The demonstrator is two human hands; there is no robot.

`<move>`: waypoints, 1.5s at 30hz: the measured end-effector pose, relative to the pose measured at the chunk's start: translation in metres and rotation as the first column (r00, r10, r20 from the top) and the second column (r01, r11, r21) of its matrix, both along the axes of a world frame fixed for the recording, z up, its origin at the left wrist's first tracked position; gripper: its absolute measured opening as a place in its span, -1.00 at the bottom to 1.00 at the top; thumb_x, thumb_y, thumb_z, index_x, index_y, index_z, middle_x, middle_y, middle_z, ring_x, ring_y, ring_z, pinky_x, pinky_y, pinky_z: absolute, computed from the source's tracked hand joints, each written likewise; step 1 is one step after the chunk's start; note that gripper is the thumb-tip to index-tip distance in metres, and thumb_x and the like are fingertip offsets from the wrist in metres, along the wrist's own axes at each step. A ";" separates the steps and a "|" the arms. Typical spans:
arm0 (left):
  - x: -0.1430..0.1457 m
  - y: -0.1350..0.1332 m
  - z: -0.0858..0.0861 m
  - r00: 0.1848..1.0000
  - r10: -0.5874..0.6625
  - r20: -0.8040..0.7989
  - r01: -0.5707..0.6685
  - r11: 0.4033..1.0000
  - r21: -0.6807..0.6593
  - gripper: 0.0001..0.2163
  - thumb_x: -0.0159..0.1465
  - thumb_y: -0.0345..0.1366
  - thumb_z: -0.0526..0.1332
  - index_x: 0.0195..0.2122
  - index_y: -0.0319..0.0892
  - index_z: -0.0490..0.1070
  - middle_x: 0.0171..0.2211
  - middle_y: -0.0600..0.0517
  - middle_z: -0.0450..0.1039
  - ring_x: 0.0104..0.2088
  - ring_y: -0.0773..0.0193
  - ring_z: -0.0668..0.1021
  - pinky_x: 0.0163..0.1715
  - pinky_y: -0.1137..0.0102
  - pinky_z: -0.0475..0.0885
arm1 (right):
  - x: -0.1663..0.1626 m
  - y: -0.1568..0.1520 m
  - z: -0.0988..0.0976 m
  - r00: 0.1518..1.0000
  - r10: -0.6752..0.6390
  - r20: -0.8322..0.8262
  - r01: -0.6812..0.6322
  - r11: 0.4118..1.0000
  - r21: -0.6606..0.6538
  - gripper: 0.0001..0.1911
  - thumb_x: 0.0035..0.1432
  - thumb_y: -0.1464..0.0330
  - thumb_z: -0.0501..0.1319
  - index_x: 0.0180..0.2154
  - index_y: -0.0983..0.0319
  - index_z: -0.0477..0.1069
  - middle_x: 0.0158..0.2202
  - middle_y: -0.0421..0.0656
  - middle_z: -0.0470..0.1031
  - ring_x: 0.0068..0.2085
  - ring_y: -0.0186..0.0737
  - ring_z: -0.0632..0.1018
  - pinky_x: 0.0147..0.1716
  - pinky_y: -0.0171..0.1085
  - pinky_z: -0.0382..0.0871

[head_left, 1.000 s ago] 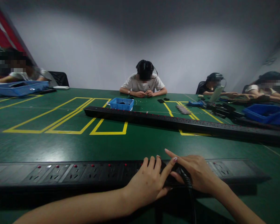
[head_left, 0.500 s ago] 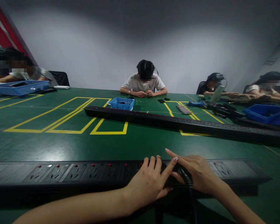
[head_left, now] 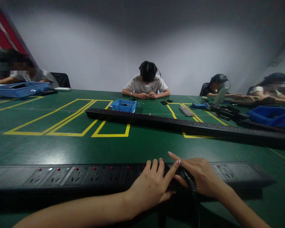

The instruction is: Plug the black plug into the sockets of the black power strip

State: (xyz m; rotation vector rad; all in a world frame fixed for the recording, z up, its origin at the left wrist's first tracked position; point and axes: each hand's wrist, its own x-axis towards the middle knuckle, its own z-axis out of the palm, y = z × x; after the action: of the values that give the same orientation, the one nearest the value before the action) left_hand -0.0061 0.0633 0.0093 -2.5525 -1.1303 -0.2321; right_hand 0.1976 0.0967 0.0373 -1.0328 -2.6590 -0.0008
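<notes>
With its fingers slightly spread, my left hand point(head_left: 147, 188) lies over the long black power strip with red dots point(head_left: 68, 178), which is before me on the green table point(head_left: 142, 148). My right hand point(head_left: 201, 175) bends around the ribbed black cable point(head_left: 191, 184); whether either hand is gripping, I cannot tell.

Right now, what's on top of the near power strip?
The left hand and right hand are over it, with a black cable at the right hand. They hide part of the power strip and the cable's upper end.
</notes>
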 end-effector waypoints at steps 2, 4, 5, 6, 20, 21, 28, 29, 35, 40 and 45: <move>0.000 0.000 -0.001 1.000 0.003 -0.003 -0.003 1.000 0.004 -0.25 0.27 0.05 -0.03 0.28 -0.27 -0.40 0.02 -0.32 0.29 -0.03 -0.09 0.40 -0.15 0.12 0.30 | 0.000 0.000 0.000 1.000 0.003 -0.004 -0.003 1.000 -0.005 -0.45 0.21 0.24 0.06 0.21 0.20 0.07 -0.30 -0.10 0.55 -0.37 -0.27 0.55 -0.41 -0.36 0.33; 0.000 0.000 -0.001 1.000 0.004 -0.001 -0.004 1.000 0.004 -0.26 0.27 0.05 -0.05 0.28 -0.27 -0.40 0.03 -0.33 0.28 -0.02 -0.09 0.39 -0.14 0.12 0.30 | 0.000 0.000 0.000 1.000 0.006 -0.003 -0.006 1.000 -0.013 -0.46 0.21 0.24 0.05 0.20 0.21 0.08 -0.29 -0.09 0.55 -0.35 -0.26 0.56 -0.38 -0.35 0.35; -0.001 0.000 -0.001 1.000 0.006 0.002 -0.006 1.000 0.003 -0.26 0.27 0.05 -0.05 0.28 -0.27 -0.40 0.03 -0.33 0.28 -0.02 -0.09 0.39 -0.14 0.12 0.30 | 0.000 0.000 0.000 1.000 0.007 -0.002 -0.007 1.000 -0.013 -0.47 0.21 0.24 0.05 0.20 0.21 0.09 -0.28 -0.09 0.55 -0.34 -0.26 0.56 -0.38 -0.35 0.35; -0.001 0.000 -0.001 1.000 0.004 0.005 -0.004 1.000 -0.001 -0.27 0.28 0.04 -0.06 0.29 -0.27 -0.40 0.03 -0.33 0.28 -0.02 -0.09 0.38 -0.14 0.11 0.30 | 0.000 0.000 0.001 1.000 0.007 -0.002 -0.007 1.000 -0.010 -0.47 0.21 0.24 0.05 0.19 0.21 0.11 -0.28 -0.09 0.55 -0.34 -0.26 0.56 -0.37 -0.35 0.35; 0.000 -0.001 -0.001 1.000 0.000 0.023 0.001 0.999 -0.041 -0.28 0.29 0.01 -0.06 0.28 -0.26 -0.44 0.04 -0.32 0.26 -0.03 -0.13 0.39 -0.14 0.10 0.32 | -0.001 -0.002 0.002 0.999 -0.026 0.027 0.027 0.999 -0.032 -0.56 0.21 0.24 0.03 0.10 0.24 0.24 -0.22 -0.07 0.54 -0.31 -0.22 0.56 -0.36 -0.32 0.36; 0.000 0.000 0.000 1.000 -0.002 0.024 0.003 0.999 -0.045 -0.28 0.29 0.02 -0.07 0.28 -0.26 -0.44 0.04 -0.33 0.27 -0.03 -0.13 0.39 -0.14 0.10 0.32 | -0.001 -0.003 0.002 0.999 -0.028 0.026 0.029 0.999 -0.029 -0.56 0.21 0.25 0.03 0.10 0.24 0.24 -0.22 -0.08 0.55 -0.31 -0.22 0.56 -0.37 -0.32 0.36; -0.001 0.000 0.001 1.000 -0.001 0.024 0.002 0.999 -0.042 -0.28 0.29 0.00 -0.06 0.28 -0.25 -0.44 0.04 -0.32 0.27 -0.03 -0.12 0.39 -0.14 0.11 0.32 | 0.000 -0.002 0.000 0.999 -0.021 0.028 0.022 0.999 -0.026 -0.57 0.21 0.24 0.03 0.09 0.23 0.25 -0.22 -0.10 0.55 -0.30 -0.21 0.57 -0.36 -0.31 0.37; -0.001 0.000 0.001 1.000 -0.001 0.025 0.002 0.999 -0.042 -0.28 0.29 0.01 -0.06 0.28 -0.25 -0.44 0.03 -0.32 0.27 -0.04 -0.12 0.39 -0.14 0.11 0.32 | 0.000 -0.002 0.000 0.999 -0.021 0.028 0.022 0.999 -0.033 -0.57 0.21 0.24 0.03 0.09 0.23 0.25 -0.21 -0.09 0.55 -0.29 -0.21 0.57 -0.35 -0.31 0.37; -0.001 -0.001 0.001 1.000 0.001 0.022 0.000 0.999 -0.037 -0.28 0.29 0.02 -0.07 0.28 -0.25 -0.44 0.04 -0.32 0.26 -0.03 -0.12 0.39 -0.14 0.11 0.31 | 0.001 -0.001 -0.002 1.000 -0.017 0.022 0.017 1.000 -0.026 -0.56 0.21 0.23 0.03 0.09 0.24 0.24 -0.21 -0.10 0.55 -0.29 -0.20 0.57 -0.35 -0.29 0.38; 0.000 0.000 0.000 1.000 0.000 0.020 0.001 1.000 -0.032 -0.29 0.29 0.01 -0.08 0.28 -0.25 -0.44 0.03 -0.32 0.27 -0.04 -0.11 0.39 -0.15 0.11 0.32 | 0.000 -0.001 -0.001 1.000 -0.020 0.019 0.021 0.999 -0.027 -0.57 0.21 0.24 0.04 0.08 0.24 0.26 -0.20 -0.10 0.54 -0.30 -0.22 0.57 -0.35 -0.30 0.38; -0.001 0.000 0.001 1.000 -0.003 0.026 0.003 1.000 -0.029 -0.29 0.29 0.02 -0.08 0.28 -0.26 -0.43 0.03 -0.32 0.28 -0.04 -0.12 0.39 -0.14 0.11 0.31 | 0.000 -0.001 -0.001 1.000 -0.020 0.016 0.020 1.000 -0.019 -0.57 0.21 0.24 0.05 0.08 0.23 0.26 -0.21 -0.11 0.55 -0.29 -0.23 0.57 -0.35 -0.31 0.37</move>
State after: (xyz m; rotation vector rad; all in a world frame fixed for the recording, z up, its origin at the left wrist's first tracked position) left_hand -0.0068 0.0632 0.0100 -2.5836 -1.1474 -0.2517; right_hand 0.1979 0.0955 0.0368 -1.0699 -2.6679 0.0126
